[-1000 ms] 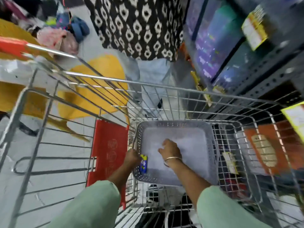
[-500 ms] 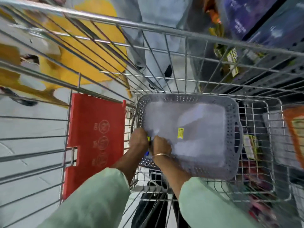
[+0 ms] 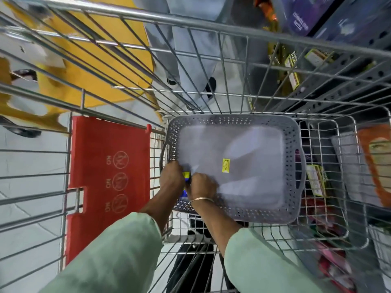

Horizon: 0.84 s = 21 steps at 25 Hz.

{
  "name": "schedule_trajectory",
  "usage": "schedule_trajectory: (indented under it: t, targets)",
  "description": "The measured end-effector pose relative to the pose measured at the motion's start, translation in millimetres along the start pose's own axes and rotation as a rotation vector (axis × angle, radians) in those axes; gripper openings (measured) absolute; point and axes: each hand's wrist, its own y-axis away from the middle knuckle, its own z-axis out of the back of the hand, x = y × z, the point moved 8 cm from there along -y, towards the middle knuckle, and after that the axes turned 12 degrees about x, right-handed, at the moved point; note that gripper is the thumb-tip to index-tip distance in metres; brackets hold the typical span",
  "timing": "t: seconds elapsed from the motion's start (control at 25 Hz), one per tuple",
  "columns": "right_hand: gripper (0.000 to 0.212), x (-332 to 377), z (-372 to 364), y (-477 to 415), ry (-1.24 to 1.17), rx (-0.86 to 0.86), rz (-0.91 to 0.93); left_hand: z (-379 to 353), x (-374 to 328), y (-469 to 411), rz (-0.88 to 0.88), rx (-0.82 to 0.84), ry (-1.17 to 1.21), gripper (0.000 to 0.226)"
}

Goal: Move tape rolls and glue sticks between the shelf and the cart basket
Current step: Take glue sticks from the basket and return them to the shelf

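Glue stick (image 3: pixel 186 176), blue and yellow, sits pinched between both hands at the near-left corner of the grey basket (image 3: pixel 296 166). Pale green sleeves lowest in view, forearms converging upward. Left hand (image 3: pixel 171 179) curled, fingers pressed against the stick's left side. Right hand (image 3: pixel 202 185), gold bangle (image 3: pixel 201 199) at the wrist, fingers curled against the stick's right side; exact fingertip grip hidden. Just right of the fingers, a yellow sticker (image 3: pixel 226 165) on the basket floor. Left of the fingers, a red cart flap (image 3: pixel 110 166). Beyond the fingers, wire cart wall (image 3: pixel 211 20), then blurred shelf goods.
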Motion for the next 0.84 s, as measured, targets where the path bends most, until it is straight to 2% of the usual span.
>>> schedule_trajectory:
  t: [0.24, 0.48, 0.56, 0.72, 0.84]
  targets:
    - [0.027, -13, 17, 13, -0.063, -0.006, -0.018, -6, 8, -9, 0.056, 0.013, -0.018, 0.027]
    - [0.031, -36, 104, 56, -0.278, -0.154, -0.056, 22, -21, 27, -0.105, 0.017, 0.065, 0.026]
    - [0.029, -40, 147, 83, -0.377, -0.244, -0.051, 37, -48, 47, -0.191, 0.027, 0.144, 0.026]
    - [0.024, -56, 248, 161, -0.482, -0.546, 0.0, 54, -132, 97, -0.467, 0.186, 0.54, 0.013]
    - [0.019, -92, 315, 238, -0.517, -0.822, 0.004, 65, -216, 168, -0.694, 0.266, 0.715, 0.03]
